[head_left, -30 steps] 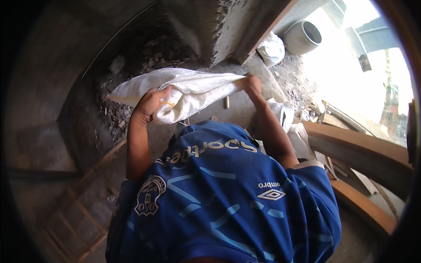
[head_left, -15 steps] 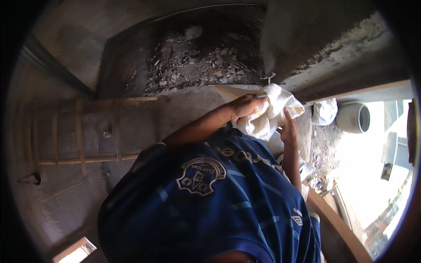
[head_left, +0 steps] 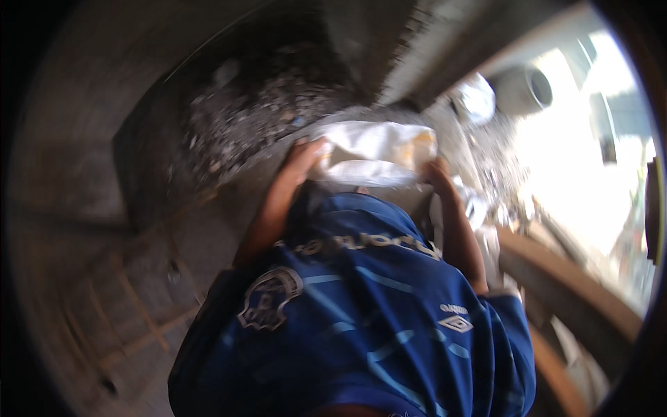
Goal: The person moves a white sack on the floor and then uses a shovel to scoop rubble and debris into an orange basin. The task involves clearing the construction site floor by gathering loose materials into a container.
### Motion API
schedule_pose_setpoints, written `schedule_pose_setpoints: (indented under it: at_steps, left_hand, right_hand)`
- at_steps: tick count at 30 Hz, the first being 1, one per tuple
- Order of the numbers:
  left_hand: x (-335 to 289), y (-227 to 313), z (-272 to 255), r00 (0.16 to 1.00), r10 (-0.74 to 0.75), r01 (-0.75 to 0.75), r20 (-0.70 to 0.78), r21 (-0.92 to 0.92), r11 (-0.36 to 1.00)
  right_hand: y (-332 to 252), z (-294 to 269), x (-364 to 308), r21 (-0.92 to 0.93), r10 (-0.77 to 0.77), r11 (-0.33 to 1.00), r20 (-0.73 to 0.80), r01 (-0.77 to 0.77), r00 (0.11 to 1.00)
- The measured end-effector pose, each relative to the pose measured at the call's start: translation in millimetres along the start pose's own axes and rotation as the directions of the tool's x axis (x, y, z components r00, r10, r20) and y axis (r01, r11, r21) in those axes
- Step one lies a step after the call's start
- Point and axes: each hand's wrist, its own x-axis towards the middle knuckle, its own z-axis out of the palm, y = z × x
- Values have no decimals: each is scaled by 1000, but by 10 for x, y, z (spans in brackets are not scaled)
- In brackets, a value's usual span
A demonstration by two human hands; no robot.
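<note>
White sack [head_left: 375,142]: long axis left to right, just beyond my blue shirt [head_left: 361,299]; left hand [head_left: 302,156] closed on its left end, right hand [head_left: 437,172] on its right, fingers curled, neither nearer.

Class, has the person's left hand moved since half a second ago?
Yes, leftward: judged against the blue scrap in the rubble, the left hand was below and right; now it is about straight below.

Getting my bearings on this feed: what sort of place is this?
Likely a building site, perhaps a renovation: loose rubble, a ladder-like wooden frame and thick wooden beams show it.
</note>
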Motion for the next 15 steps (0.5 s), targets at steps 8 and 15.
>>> schedule_pose_setpoints:
  at_steps: [8,15]
  left_hand:
    - [510,130,6,913,-320,69,253,678,731]
    - [1252,316,-99,862,-308,-133,403,766,629]
  right_hand:
    - [-316,-110,-237,915,651,392,-203,-95,731]
    - [865,-54,-359,906,932,308,-226,-291,285]
